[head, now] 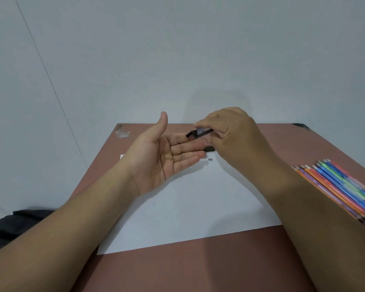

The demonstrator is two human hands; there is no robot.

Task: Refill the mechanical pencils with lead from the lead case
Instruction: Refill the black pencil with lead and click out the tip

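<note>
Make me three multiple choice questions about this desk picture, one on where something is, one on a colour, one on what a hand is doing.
1. Where does the row of colourful mechanical pencils lie?
A. On the brown table's right side
B. In the left palm
C. On the floor

2. What colour is the flat paper sheet under the hands?
A. Yellow
B. White
C. Black

3. What is the left hand doing?
A. Gripping a pencil
B. Pressing the sheet
C. Held open, palm up

Answers: 1 A, the pencils lie side by side by the right forearm. 2 B, the sheet is plain white. 3 C, its fingers are straight and empty below the small black lead case pinched by the right hand.
</note>
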